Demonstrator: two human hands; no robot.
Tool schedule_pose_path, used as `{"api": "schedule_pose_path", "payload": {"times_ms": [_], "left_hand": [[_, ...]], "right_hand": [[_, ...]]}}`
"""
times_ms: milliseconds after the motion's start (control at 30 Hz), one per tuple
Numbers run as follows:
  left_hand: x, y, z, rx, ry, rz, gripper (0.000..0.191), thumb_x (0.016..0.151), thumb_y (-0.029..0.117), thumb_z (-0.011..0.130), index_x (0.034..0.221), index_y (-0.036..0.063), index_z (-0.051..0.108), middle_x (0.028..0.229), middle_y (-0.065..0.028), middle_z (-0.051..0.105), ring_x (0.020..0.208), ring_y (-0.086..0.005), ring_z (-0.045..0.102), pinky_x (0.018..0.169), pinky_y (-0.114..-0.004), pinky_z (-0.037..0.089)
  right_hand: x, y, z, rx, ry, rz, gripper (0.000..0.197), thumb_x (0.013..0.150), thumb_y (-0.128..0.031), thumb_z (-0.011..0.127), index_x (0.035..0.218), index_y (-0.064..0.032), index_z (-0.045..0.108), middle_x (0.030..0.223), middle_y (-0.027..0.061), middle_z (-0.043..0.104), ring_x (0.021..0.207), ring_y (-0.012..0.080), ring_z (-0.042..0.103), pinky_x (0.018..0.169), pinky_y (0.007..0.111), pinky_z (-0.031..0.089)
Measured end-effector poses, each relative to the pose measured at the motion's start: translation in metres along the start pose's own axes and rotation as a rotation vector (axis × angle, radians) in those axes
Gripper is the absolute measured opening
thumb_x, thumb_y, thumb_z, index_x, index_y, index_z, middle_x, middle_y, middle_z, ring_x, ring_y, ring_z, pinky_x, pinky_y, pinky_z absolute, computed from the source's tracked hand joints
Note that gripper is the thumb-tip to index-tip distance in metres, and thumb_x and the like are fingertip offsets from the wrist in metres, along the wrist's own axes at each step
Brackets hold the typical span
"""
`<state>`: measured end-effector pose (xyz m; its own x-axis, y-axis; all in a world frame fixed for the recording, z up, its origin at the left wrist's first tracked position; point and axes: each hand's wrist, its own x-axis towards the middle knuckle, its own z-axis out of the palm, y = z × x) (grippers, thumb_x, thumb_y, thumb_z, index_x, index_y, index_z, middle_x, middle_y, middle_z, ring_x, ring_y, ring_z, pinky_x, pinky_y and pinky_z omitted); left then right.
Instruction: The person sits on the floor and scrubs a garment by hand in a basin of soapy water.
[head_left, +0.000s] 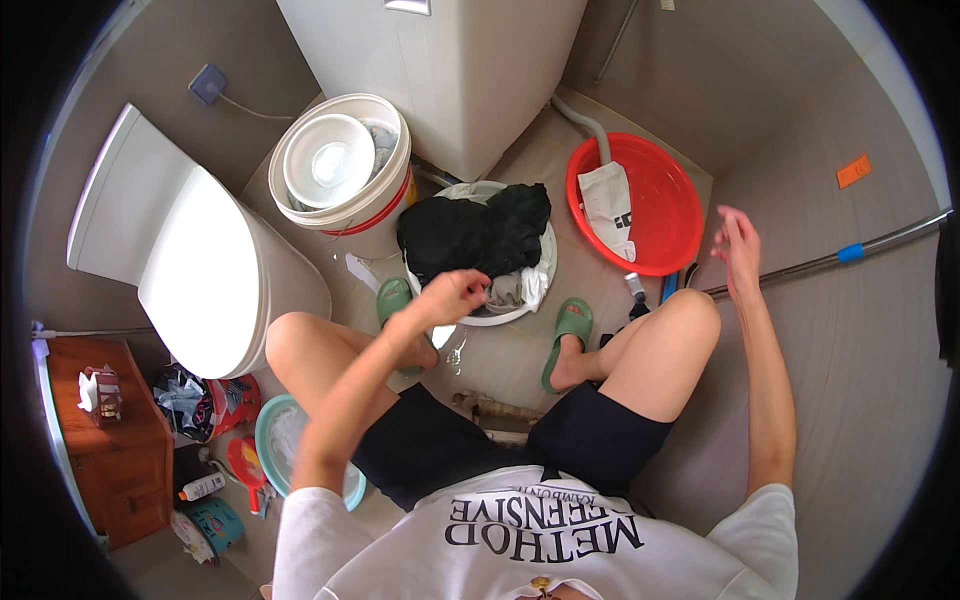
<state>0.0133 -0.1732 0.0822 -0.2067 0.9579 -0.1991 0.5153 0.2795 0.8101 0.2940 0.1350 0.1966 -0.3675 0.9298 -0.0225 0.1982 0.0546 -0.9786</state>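
Note:
My left hand (458, 293) is over the near edge of a round white basin (550, 259), its fingers curled above a grey cloth (504, 292); whether it touches the cloth is unclear. Black clothes (472, 229) are heaped in that basin, with white plastic or cloth at its sides. Off to the right, my right hand (737, 244) is raised beside a red plastic basin (671, 202), fingers loosely bent, nothing seen in it. A grey hose (589, 124) with a white cloth bag (607, 206) on its end hangs into the red basin.
A white bucket (371, 232) holds a smaller white basin (330, 161), near a toilet (202, 277) and a tall white appliance (450, 75). A turquoise basin (264, 442) and a wooden cabinet (127, 450) are at the left. A metal pole (795, 274) crosses the right. The floor looks wet.

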Motion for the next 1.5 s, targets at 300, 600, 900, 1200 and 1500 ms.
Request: {"api": "schedule_pose_path", "payload": {"times_ms": [300,600,900,1200,1500], "left_hand": [[-0.011,-0.005,-0.092,0.256,0.107,0.129,0.035,0.078,0.009,0.058,0.112,0.0029,0.051,0.092,-0.0139,0.059,0.082,-0.0281,0.058,0.073,-0.034,0.047],[-0.035,0.015,-0.096,0.603,-0.096,-0.05,0.042,0.078,0.012,0.058,0.118,0.0053,0.048,0.102,-0.0131,0.056,0.093,-0.03,0.055,0.079,-0.039,0.044],[-0.037,0.008,-0.081,0.658,-0.029,-0.063,0.049,0.064,0.015,0.054,0.111,0.0029,0.054,0.09,-0.0131,0.058,0.089,-0.0273,0.057,0.08,-0.036,0.043],[-0.016,0.029,-0.088,0.695,-0.237,-0.211,0.042,0.08,0.016,0.055,0.119,0.0044,0.047,0.101,-0.0123,0.057,0.097,-0.0256,0.054,0.083,-0.036,0.042],[-0.014,0.038,-0.089,0.64,-0.104,-0.048,0.055,0.059,0.014,0.058,0.112,0.0008,0.053,0.087,-0.0101,0.058,0.087,-0.0253,0.056,0.078,-0.033,0.043]], "right_hand": [[-0.036,0.045,0.156,-0.156,-0.509,-0.139,0.035,0.089,-0.037,0.045,0.094,-0.0056,0.059,0.06,-0.0039,0.043,0.055,0.0059,0.043,0.048,0.023,0.038],[-0.033,0.245,0.118,-1.156,-0.804,0.001,0.024,0.074,-0.027,0.061,0.084,-0.0046,0.064,0.095,0.019,0.059,0.09,0.0335,0.056,0.081,0.04,0.044],[-0.029,0.297,0.132,-1.413,-0.855,0.247,0.023,0.075,-0.025,0.059,0.091,-0.0103,0.067,0.143,0.0121,0.014,0.131,0.0316,0.015,0.1,0.046,0.03],[0.004,0.332,0.115,-1.501,-0.979,0.084,0.032,0.072,-0.025,0.06,0.094,-0.0022,0.065,0.13,0.0168,0.037,0.123,0.0303,0.034,0.097,0.04,0.035],[-0.007,0.283,0.05,-1.705,-1.04,0.22,0.027,0.075,-0.013,0.054,0.099,-0.0047,0.064,0.101,0.017,0.061,0.097,0.0281,0.059,0.079,0.037,0.049]]}}
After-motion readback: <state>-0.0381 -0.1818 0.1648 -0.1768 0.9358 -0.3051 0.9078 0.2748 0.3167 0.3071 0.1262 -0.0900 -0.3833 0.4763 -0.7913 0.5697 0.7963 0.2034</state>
